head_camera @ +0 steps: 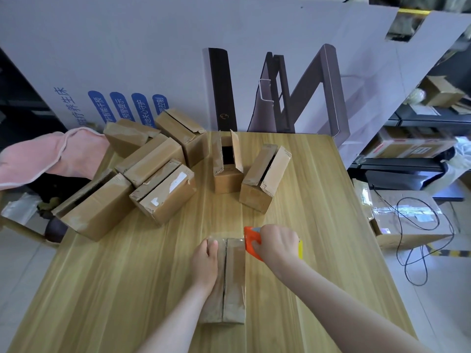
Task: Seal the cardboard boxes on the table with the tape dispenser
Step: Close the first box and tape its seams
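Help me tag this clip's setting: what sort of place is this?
Likely a packing or stock room: cardboard boxes piled on the wooden table, shelves of parcels, the right hand gripping an orange tape dispenser.

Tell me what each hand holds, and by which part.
The right hand grips the tape dispenser by its rear, behind the orange head. The left hand holds nothing; it presses flat on the box, on its left flap.

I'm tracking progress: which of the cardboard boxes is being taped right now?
The near box, apart from the pile: the left hand presses its top, the right hand holds the orange tape dispenser at its far end.
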